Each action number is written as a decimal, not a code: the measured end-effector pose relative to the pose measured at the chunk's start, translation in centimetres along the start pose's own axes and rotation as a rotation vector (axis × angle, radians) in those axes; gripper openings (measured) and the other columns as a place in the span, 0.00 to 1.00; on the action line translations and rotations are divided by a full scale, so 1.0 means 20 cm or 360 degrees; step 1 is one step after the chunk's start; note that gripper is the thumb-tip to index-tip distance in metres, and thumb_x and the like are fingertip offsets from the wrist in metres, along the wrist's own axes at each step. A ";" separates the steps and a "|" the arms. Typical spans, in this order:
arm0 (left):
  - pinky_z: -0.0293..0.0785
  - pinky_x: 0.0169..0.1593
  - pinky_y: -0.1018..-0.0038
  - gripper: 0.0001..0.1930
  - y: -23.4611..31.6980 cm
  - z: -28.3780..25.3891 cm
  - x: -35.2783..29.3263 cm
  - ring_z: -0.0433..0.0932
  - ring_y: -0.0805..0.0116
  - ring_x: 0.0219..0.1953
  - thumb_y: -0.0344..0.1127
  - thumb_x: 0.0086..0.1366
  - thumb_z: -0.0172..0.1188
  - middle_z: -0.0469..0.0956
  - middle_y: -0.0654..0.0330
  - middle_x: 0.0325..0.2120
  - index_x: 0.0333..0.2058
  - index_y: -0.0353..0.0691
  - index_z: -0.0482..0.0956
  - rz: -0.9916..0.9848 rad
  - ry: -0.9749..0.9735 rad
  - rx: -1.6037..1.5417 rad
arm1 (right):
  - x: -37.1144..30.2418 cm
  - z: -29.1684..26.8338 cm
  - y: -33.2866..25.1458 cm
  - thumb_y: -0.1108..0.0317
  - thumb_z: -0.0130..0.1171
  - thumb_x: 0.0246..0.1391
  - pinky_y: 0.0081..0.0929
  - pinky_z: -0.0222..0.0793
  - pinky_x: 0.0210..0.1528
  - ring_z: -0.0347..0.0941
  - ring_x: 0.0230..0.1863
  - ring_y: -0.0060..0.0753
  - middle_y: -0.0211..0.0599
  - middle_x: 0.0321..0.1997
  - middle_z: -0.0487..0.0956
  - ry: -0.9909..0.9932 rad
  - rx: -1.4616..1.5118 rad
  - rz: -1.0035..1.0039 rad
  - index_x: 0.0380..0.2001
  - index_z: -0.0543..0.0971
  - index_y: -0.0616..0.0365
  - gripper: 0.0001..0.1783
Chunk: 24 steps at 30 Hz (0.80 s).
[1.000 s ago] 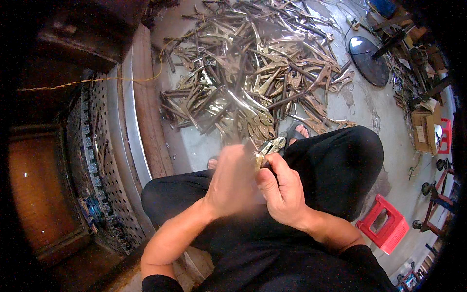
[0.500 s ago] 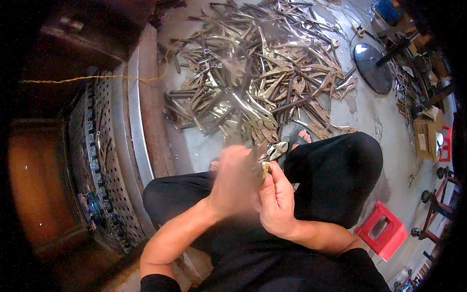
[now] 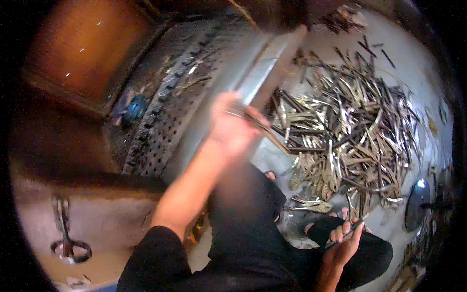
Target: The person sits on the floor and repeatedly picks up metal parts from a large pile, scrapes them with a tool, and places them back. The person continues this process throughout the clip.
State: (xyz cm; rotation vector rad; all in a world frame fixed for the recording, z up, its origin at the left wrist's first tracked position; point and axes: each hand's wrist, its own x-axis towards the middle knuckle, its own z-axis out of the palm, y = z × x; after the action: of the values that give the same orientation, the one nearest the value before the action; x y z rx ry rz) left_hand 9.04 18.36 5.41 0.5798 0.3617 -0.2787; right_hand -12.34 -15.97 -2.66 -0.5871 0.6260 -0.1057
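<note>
My left hand (image 3: 232,127) is raised near the metal ledge, its fingers closed round a long, bent metal piece (image 3: 273,138) that slants toward the pile; motion smears both. Lower right, by my knee, my right hand (image 3: 344,243) is closed on a slim dark metal piece (image 3: 351,231), partly hidden by the fingers. Beyond my hands a large pile of locking-plier parts (image 3: 350,126) covers the floor, with silvery jaws and handles jumbled together. A few plier parts (image 3: 311,203) lie close to my feet.
On the left stand a perforated metal plate (image 3: 163,117) and a pale metal ledge (image 3: 265,68). A blue coil (image 3: 134,108) rests beside the plate. The round black base (image 3: 417,204) is at the right, a ring-shaped handle (image 3: 71,252) at the lower left.
My hands have come apart: the left has gone up and toward the ledge, the right down toward my knee. The view has turned left, bringing the perforated plate nearer the middle.
</note>
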 end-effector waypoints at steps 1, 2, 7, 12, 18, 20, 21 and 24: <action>0.73 0.49 0.51 0.17 0.11 0.00 0.02 0.78 0.52 0.32 0.46 0.56 0.64 0.80 0.51 0.27 0.33 0.36 0.78 0.0218 0.0143 0.0231 | -0.01 0.08 -0.02 0.48 0.40 0.75 0.16 0.51 0.16 0.55 0.15 0.14 0.27 0.31 0.73 0.0183 -0.0034 -0.0020 0.45 0.72 0.50 0.19; 0.73 0.48 0.51 0.19 0.28 -0.23 0.11 0.78 0.52 0.34 0.46 0.54 0.65 0.80 0.51 0.31 0.36 0.36 0.77 0.0276 0.0314 0.0229 | 0.00 0.05 -0.02 0.47 0.40 0.74 0.16 0.52 0.18 0.55 0.16 0.14 0.26 0.31 0.73 0.0202 -0.0160 -0.0017 0.52 0.70 0.52 0.21; 0.69 0.34 0.61 0.24 1.26 -1.06 0.23 0.71 0.59 0.36 0.57 0.65 0.52 0.75 0.59 0.46 0.52 0.47 0.75 0.0651 0.1090 0.0737 | 0.01 0.13 0.06 0.48 0.41 0.74 0.22 0.55 0.24 0.58 0.18 0.22 0.24 0.25 0.68 0.0509 -0.0273 0.0228 0.46 0.72 0.46 0.17; 0.75 0.48 0.66 0.30 2.19 -1.50 0.54 0.76 0.60 0.49 0.60 0.73 0.46 0.74 0.58 0.57 0.61 0.44 0.70 0.0852 0.1251 0.1012 | 0.05 0.06 0.00 0.48 0.42 0.73 0.22 0.55 0.24 0.59 0.18 0.22 0.24 0.24 0.69 0.0310 0.0003 0.0195 0.40 0.71 0.46 0.17; 0.70 0.66 0.66 0.28 2.31 -1.49 0.82 0.74 0.57 0.59 0.42 0.72 0.58 0.73 0.44 0.58 0.61 0.25 0.66 0.0889 0.0410 0.1109 | 0.03 0.16 0.02 0.48 0.43 0.72 0.24 0.58 0.26 0.61 0.21 0.24 0.25 0.26 0.70 0.0426 0.0013 0.0307 0.41 0.73 0.49 0.18; 0.72 0.65 0.69 0.28 1.63 -1.33 0.97 0.75 0.60 0.59 0.41 0.72 0.58 0.74 0.46 0.57 0.62 0.26 0.66 0.0592 0.0233 0.1110 | -0.01 0.14 0.05 0.48 0.44 0.72 0.26 0.59 0.27 0.62 0.22 0.25 0.25 0.26 0.70 0.0528 -0.0168 0.0311 0.42 0.74 0.50 0.18; 0.73 0.64 0.70 0.27 1.35 -1.13 0.95 0.75 0.62 0.58 0.40 0.72 0.58 0.74 0.47 0.57 0.62 0.27 0.66 0.0521 0.0186 0.1166 | -0.02 0.13 0.07 0.48 0.44 0.72 0.27 0.59 0.27 0.62 0.22 0.26 0.26 0.26 0.70 0.0494 -0.0136 0.0365 0.41 0.74 0.50 0.18; 0.77 0.54 0.75 0.26 0.59 -0.45 0.73 0.78 0.69 0.49 0.38 0.71 0.58 0.78 0.54 0.51 0.62 0.29 0.68 0.0190 0.0028 0.1542 | -0.06 0.12 0.07 0.49 0.41 0.73 0.27 0.59 0.28 0.61 0.23 0.26 0.28 0.28 0.70 0.0485 -0.0119 0.0537 0.42 0.73 0.50 0.18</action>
State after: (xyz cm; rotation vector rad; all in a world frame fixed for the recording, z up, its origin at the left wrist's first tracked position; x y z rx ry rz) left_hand 24.03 30.76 -1.78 1.5509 0.1883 -0.3272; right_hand -12.02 -13.38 -1.30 -0.5336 1.0203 0.1485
